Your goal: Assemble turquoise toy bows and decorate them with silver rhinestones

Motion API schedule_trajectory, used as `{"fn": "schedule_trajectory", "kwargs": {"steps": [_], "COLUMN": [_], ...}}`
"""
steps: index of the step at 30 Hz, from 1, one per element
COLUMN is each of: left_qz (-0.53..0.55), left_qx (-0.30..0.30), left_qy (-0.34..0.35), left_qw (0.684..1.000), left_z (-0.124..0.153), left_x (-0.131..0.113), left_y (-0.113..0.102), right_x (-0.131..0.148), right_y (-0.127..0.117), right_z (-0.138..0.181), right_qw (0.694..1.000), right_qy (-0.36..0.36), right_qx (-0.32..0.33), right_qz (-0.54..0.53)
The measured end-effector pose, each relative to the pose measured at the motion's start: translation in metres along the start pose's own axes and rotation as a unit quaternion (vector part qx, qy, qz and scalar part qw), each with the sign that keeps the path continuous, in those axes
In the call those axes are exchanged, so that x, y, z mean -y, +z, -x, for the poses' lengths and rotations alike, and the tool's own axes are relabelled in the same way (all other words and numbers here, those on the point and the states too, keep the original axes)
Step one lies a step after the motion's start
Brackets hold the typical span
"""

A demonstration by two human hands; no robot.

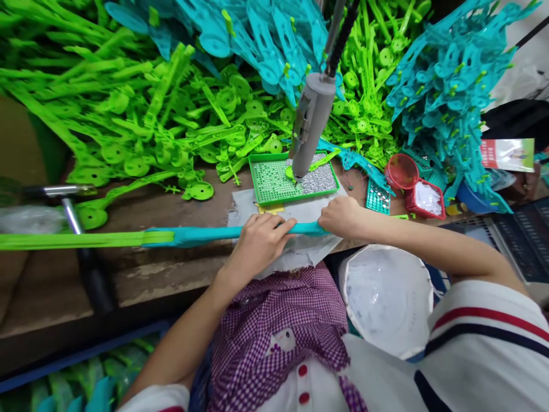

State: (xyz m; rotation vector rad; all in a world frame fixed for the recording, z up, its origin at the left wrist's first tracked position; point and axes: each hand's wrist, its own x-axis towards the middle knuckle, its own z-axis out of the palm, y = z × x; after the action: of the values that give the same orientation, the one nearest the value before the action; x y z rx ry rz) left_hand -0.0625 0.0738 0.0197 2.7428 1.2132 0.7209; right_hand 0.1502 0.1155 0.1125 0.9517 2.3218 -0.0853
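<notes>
Heaped parts [165, 94] and screwdriver [312, 120] show a workshop.

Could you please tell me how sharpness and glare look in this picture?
Head view: the left hand and right hand look fairly sharp; head view: the hammer toward the left edge is blurred, with a bright reflection on its metal shaft; head view: small highlights shine inside the white bucket.

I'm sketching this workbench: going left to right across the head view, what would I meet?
Hammer, left hand, right hand, small teal tray, red box of white pieces, printed packet.
</notes>
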Motion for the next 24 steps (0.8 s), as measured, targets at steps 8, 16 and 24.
{"fn": "schedule_trajectory", "kwargs": {"steps": [8,16,24], "left_qz": [0.014,0.035,0.024], "left_qx": [-0.004,0.019,0.018], "left_qy": [-0.015,-0.029,-0.045], "left_qw": [1.000,0.999,0.999], "left_z": [0.002,-0.002,0.001], "left_x": [-0.004,-0.006,-0.009], "left_y": [0.000,-0.005,-0.005], "right_x": [-0.024,0.006,0.053], "right_y": [-0.047,0.050,0.045], "right_z": [0.052,0.060,0.005], "right_qw": [0.984,0.852,0.608], "right_qy": [0.115,0.111,0.164], "right_qx": [-0.124,-0.275,-0.459], "right_qz": [-0.046,-0.432,-0.627]}}
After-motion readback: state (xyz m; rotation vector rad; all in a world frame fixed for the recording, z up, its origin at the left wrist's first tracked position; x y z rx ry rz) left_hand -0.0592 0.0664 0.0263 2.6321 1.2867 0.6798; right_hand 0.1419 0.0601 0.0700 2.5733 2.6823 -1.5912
